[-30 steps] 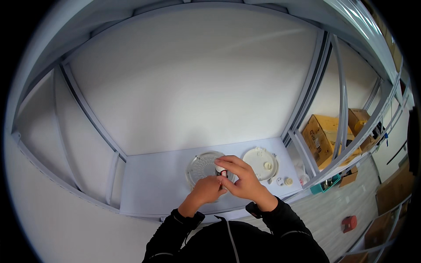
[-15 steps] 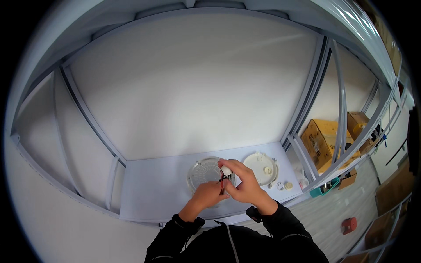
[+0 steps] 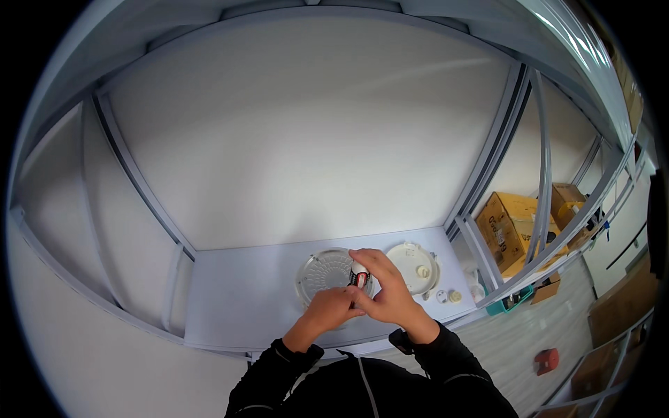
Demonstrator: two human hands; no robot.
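Note:
Between both hands, above the table, is a small cylindrical bottle (image 3: 359, 276) with a white top and a black, white and red label. My right hand (image 3: 385, 289) is closed around its top and right side. My left hand (image 3: 327, 310) is closed at its lower end, and the fingers there are partly hidden. Beneath and behind the hands lies a round clear ribbed cover (image 3: 322, 273), its right part blocked from sight by them. Right of it sits a round white base (image 3: 406, 259) with a small cream round piece (image 3: 422, 271) inside.
A small white disc (image 3: 442, 297) and a cream cap-like piece (image 3: 455, 297) lie near the right end of the white table (image 3: 230, 292). Metal frame posts (image 3: 488, 143) border the workspace. Cardboard boxes (image 3: 512, 226), a teal bin (image 3: 511, 302) and a red stool-like object (image 3: 547, 361) stand beyond, at right.
The bottle has turned in my hands, so a red and white part of its label now shows instead of the black patterned part. The hands stay in nearly the same place.

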